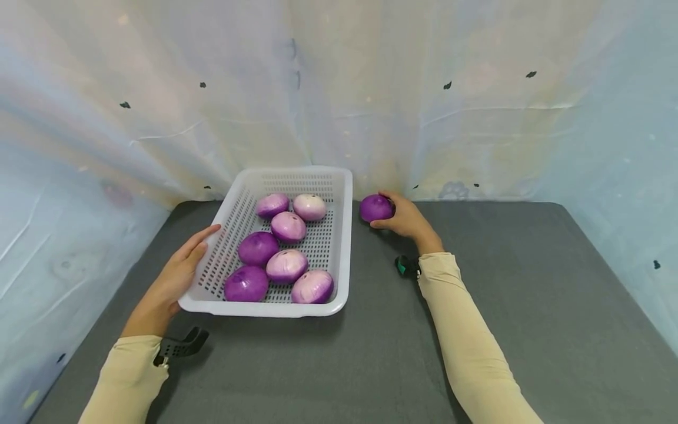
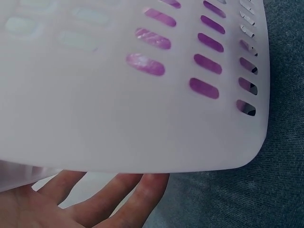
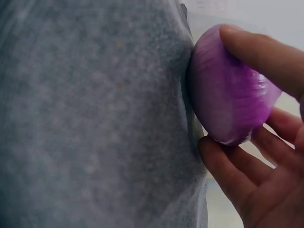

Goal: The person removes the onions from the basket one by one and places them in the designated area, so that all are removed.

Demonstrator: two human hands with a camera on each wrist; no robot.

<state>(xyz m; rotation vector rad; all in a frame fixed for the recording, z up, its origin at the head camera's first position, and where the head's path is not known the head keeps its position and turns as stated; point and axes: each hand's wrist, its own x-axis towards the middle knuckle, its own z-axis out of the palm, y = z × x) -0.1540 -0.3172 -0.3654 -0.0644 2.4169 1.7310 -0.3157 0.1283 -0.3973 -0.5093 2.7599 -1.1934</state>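
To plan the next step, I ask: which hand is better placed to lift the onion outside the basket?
Likely the right hand: its fingers hold that onion, while the left hand touches the basket on its opposite side.

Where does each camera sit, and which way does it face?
Head: on the head, facing forward and down at the basket; left hand, right hand, sleeves show.
Left wrist: on that wrist, facing the slotted basket; left fingers show.
Right wrist: on that wrist, facing the held onion; right hand partly shows.
Shared: held onion, in head and right wrist.
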